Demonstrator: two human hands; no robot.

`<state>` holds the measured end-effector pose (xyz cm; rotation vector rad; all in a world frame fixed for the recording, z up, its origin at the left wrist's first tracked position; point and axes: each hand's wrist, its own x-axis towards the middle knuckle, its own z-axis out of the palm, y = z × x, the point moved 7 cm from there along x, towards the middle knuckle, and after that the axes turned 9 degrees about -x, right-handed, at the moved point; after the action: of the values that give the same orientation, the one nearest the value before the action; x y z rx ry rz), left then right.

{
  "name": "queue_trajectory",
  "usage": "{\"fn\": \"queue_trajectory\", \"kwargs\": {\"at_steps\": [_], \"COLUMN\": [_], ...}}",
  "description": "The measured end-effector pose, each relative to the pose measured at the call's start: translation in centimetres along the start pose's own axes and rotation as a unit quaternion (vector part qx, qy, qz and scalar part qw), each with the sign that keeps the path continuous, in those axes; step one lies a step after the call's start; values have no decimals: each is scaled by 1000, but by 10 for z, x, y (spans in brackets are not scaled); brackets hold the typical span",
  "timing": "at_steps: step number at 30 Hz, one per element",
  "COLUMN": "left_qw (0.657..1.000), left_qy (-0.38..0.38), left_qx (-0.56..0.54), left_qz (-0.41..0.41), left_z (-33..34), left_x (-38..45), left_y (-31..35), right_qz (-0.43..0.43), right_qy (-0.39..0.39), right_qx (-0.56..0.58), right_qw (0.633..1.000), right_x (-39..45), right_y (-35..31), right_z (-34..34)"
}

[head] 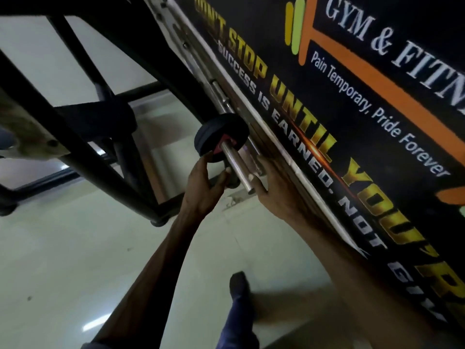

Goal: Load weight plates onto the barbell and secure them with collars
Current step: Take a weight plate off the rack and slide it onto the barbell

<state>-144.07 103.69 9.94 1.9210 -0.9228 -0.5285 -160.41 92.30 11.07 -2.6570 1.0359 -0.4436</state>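
1. Nearest the cam: a leg in blue trousers w/ a dark shoe on the pale floor, right under the bar end. If a plate slides off, it could land on that foot.
2. The weight plate is black w/ a red middle. It sits on the shiny barbell sleeve, close to the wall banner. No collar on it yet, I think, so it can slip out.
3. Left hand: fingers half bent, tips touching the plate's low edge. Not a full hold. A tilted plate could jam on the sleeve.
4. Right hand: beside the sleeve tip, squeezed btwn bar and banner. Can't tell if it holds anything. Fingers could get pinched there.
5. The black rack frame is near on the left, so elbows may bump it.
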Motion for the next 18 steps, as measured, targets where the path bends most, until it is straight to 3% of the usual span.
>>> {"fn": "queue_trajectory", "kwargs": {"at_steps": [3,6,10,18], "left_qw": [1000,999,996,992], "left_qy": [8,30,58,94], "left_qx": [-1,19,54,81], "left_qz": [-20,-32,-32,-39], "left_z": [12,18,25,56], "left_x": [38,75,111,157], "left_y": [-26,-50,-69,-100], "right_qz": [-22,-12,-6,-70], "right_qy": [-3,-55,-107,-133], "right_qx": [25,81,88,64], "right_qw": [999,995,990,987], "right_x": [41,83,133,211], "right_y": [15,30,49,78], "right_z": [24,55,84,145]}}
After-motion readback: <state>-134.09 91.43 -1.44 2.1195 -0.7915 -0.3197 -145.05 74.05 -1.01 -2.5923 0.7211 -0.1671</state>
